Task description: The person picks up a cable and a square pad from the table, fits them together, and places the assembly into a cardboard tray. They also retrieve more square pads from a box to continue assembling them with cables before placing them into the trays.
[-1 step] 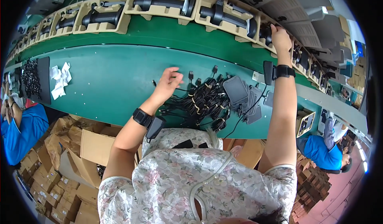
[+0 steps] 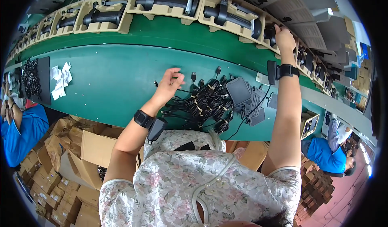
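My right hand [image 2: 285, 41] reaches to the far right, down into a tan moulded tray [image 2: 262, 39]. Its fingers are bent against a dark part in that tray; the fingertips and what they grip are hidden. Over the green table [image 2: 121, 85] hovers my left hand [image 2: 171, 83], its fingers loosely curled and apart, with nothing in them. Just right of it lies a heap of bundled black USB cables [image 2: 208, 101]. Next to the cables is a pile of flat dark grey rounded rectangular pads [image 2: 239, 90].
Tan trays holding black grip-like devices [image 2: 106, 17] line the far green strip. At left are white paper slips [image 2: 60, 79] and a dark mat [image 2: 43, 81] bearing small black parts. Cardboard boxes [image 2: 95, 148] stand below the table's edge. People in blue sit at both sides.
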### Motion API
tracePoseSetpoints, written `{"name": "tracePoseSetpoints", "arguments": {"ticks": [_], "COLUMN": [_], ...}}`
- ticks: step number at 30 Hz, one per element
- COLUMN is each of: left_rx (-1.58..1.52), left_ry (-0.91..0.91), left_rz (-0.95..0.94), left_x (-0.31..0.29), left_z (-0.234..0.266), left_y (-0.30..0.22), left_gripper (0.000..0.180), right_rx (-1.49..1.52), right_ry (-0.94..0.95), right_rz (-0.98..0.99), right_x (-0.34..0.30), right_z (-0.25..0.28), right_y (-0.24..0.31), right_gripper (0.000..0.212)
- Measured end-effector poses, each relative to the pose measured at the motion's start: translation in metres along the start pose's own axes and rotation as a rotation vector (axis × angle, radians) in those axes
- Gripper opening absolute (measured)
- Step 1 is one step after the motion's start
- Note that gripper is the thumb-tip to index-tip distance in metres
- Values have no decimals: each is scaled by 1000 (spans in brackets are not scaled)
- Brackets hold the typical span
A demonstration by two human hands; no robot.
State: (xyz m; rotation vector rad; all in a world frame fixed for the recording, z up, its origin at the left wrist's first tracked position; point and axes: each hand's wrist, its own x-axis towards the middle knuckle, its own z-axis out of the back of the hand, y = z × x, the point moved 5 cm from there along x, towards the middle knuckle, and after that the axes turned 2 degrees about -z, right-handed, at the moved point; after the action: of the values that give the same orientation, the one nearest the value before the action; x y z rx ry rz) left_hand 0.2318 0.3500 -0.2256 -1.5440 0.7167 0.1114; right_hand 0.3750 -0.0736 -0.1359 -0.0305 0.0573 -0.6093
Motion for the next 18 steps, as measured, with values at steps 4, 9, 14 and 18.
{"name": "tracePoseSetpoints", "arguments": {"ticks": [4, 9, 14, 18], "left_rx": [-19, -54, -90, -96], "left_ry": [-39, -55, -39, -8], "left_rz": [25, 38, 35, 49], "left_x": [2, 5, 2, -1], "left_z": [1, 0, -7, -15], "left_y": [4, 9, 9, 14], "left_gripper": [38, 42, 39, 37], "right_rx": [-157, 107, 695, 1186], "right_ry": [15, -228, -220, -164], "right_rz": [11, 144, 9, -97], "right_x": [8, 14, 9, 18], "right_z": [-22, -50, -52, -76], "right_y": [5, 7, -1, -22], "right_gripper": [47, 39, 30, 27]}}
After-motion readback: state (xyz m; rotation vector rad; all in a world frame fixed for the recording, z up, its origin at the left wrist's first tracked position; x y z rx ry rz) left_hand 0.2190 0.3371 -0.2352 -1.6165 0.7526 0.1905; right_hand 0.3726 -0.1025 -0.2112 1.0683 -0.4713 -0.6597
